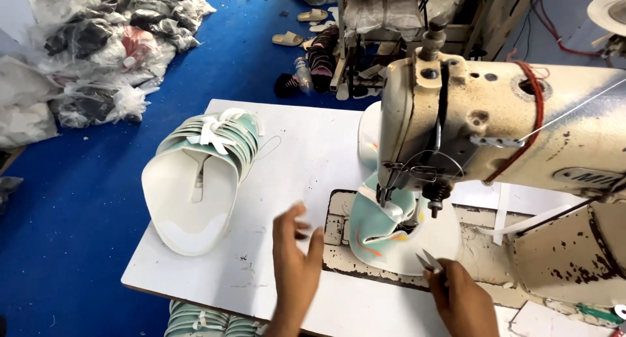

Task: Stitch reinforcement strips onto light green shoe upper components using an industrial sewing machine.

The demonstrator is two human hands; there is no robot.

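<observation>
One mint-green and white shoe upper (385, 236) lies on the bed of the sewing machine (495, 135), under the needle, with orange marks on its near edge. The right hand (460, 298) is closed around a pair of small thread snips (430, 262), whose tips point at the near edge of the upper. The left hand (295, 262) hovers open over the white table (287, 167), fingers spread and slightly blurred, just left of the upper and touching nothing. Further left on the table sits one stack of like uppers (202, 174), tied with a white strip. A second stack (208, 321) shows below the table's near edge. Bagged goods (111, 50) are piled on the blue floor (65, 232), and two loose sandals (300, 27) lie beyond.
</observation>
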